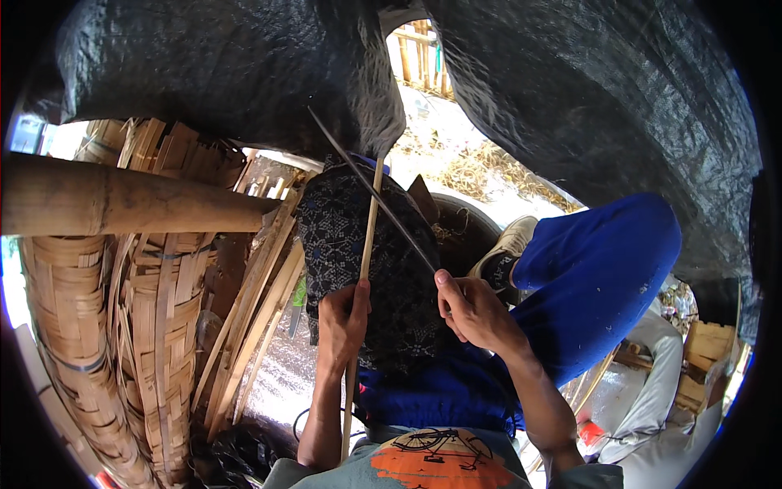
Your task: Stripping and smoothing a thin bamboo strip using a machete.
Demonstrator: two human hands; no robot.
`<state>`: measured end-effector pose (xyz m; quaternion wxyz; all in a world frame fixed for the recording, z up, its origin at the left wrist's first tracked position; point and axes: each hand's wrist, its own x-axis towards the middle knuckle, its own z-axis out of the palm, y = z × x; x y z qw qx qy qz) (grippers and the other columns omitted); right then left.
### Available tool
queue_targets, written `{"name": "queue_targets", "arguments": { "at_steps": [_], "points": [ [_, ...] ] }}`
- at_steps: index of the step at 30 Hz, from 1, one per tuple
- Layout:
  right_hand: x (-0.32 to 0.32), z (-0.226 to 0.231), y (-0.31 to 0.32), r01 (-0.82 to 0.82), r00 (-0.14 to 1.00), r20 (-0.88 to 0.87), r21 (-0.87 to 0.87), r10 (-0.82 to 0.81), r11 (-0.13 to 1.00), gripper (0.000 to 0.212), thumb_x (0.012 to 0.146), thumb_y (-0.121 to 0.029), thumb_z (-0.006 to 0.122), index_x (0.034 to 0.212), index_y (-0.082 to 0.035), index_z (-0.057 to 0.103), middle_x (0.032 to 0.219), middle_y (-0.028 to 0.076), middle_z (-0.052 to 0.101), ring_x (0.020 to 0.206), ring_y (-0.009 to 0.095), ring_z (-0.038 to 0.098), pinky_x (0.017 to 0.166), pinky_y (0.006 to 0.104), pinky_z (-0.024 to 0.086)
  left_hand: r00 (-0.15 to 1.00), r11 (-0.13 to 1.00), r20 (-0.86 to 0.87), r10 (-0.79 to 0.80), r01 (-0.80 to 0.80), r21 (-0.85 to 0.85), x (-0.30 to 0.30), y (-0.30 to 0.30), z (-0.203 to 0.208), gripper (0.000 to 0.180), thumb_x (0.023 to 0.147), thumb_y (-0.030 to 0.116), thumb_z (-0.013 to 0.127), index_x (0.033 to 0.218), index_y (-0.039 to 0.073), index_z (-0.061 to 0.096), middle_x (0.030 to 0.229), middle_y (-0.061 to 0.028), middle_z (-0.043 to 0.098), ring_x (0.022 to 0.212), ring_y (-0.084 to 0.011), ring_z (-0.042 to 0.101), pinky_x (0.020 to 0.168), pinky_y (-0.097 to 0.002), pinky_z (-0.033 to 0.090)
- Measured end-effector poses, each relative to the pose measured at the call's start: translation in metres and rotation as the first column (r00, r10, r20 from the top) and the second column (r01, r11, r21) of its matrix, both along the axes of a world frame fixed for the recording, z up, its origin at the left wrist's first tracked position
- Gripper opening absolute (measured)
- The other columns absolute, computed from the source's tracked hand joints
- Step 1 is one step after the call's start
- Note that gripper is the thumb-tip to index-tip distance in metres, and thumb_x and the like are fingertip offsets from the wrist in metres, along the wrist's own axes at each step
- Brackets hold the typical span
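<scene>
Grasping a long, thin, pale bamboo strip (371,236) in the left hand (342,322), with fingers curled round and thumb pressed along it. Gripping a long, slim, dark, tapering metal blade (397,220) in the right hand (476,314), with fingers closed over its base and hiding any handle there. Crossing strip and blade above the left hand; cannot tell whether touching.

Wearing blue cloth trousers (603,269), with the right knee bent outward, and a beige-and-black shoe (517,240). Draped over the lap, behind strip and blade, with a black cloth (330,244) in a pale floral pattern.

Blocked ahead by large, glossy black plastic sheeting (244,65), save for a bright gap onto dry yellow straw (476,171). Hemmed in at left by a thick brown bamboo pole (98,196), cutting across tall cylinders of woven tan bamboo (73,326). Crowded nearer the left forearm by leaning, long split bamboo slats (252,334). Littered at lower left with crumpled black plastic (240,452). Heaped at right, beyond the bent leg, with light grey fabric (652,391) near a small red object (590,430), too small to identify.
</scene>
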<state>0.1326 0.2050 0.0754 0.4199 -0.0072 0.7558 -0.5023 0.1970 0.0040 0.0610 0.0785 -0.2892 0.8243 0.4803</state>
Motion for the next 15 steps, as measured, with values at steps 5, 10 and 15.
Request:
{"name": "queue_targets", "arguments": {
  "at_steps": [5,10,15],
  "points": [
    [0.007,0.011,0.021,0.102,0.992,0.091,-0.167,-0.087,0.981,0.074,0.092,-0.067,0.030,0.059,-0.003,0.045,0.043,0.004,0.042,0.036,0.012,0.043,0.039,0.0268,0.036,0.999,0.999,-0.018,0.027,-0.027,0.023,0.008,0.003,0.007,0.049,0.096,0.035,0.051,0.061,0.000,0.054,0.047,0.0002,0.042,0.046,-0.0066,0.038,0.044,-0.0282,0.028],
    [0.012,0.027,0.059,0.233,0.971,0.107,-0.218,-0.214,0.948,0.075,0.091,-0.069,0.028,0.061,-0.003,0.045,0.043,0.005,0.041,0.036,0.011,0.042,0.039,0.0260,0.034,0.996,0.997,-0.046,0.079,-0.078,0.028,0.018,-0.011,0.010,0.054,0.097,0.044,0.049,0.059,0.004,0.051,0.047,0.0027,0.040,0.041,-0.0061,0.039,0.040,-0.0256,0.027],
    [0.016,0.033,0.082,0.399,0.911,0.209,-0.234,-0.355,0.887,0.071,0.090,-0.071,0.023,0.071,-0.007,0.044,0.044,0.003,0.039,0.034,0.012,0.040,0.036,0.0261,0.036,0.992,0.994,-0.066,0.112,-0.111,0.012,0.019,-0.009,0.029,0.055,0.096,0.045,0.048,0.059,0.005,0.050,0.046,0.0027,0.038,0.041,-0.0063,0.039,0.040,-0.0256,0.027]
  ]
}}
